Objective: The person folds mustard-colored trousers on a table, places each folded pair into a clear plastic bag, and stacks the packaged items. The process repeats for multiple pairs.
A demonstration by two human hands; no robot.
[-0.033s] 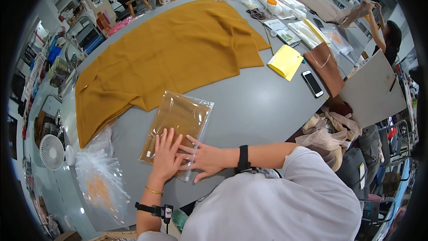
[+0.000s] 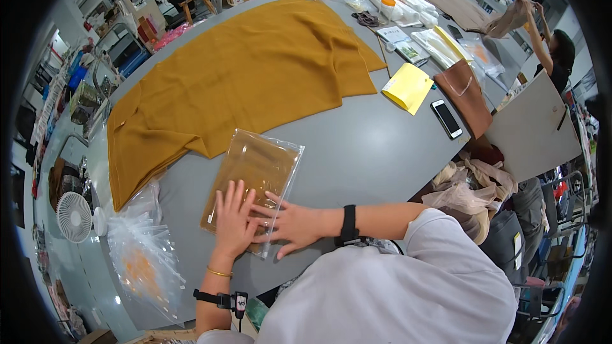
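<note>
A clear plastic zip bag (image 2: 258, 159) with folded mustard-brown cloth inside lies flat on the grey table (image 2: 357, 153), slightly tilted. My left hand (image 2: 234, 220) is spread flat on the bag's lower part. Beside it my right hand (image 2: 294, 224) also rests with fingers apart, its fingertips on the bag's lower right side, close to the left fingers. Neither hand grips anything. Beyond the bag, a large mustard cloth (image 2: 242, 73) is spread across the table, folded over at its left end.
Empty clear bags (image 2: 140, 261) are piled at the left edge beside a white fan (image 2: 75, 216). To the right lie a yellow packet (image 2: 408, 89), a phone (image 2: 446, 120) and a brown bag (image 2: 464, 95). Crumpled fabrics (image 2: 475, 191) fill a space below. Another person (image 2: 556, 57) handles cloth at far right.
My left hand has shifted very slightly up the bag. The right hand has barely moved, and the bag has stayed almost in place.
</note>
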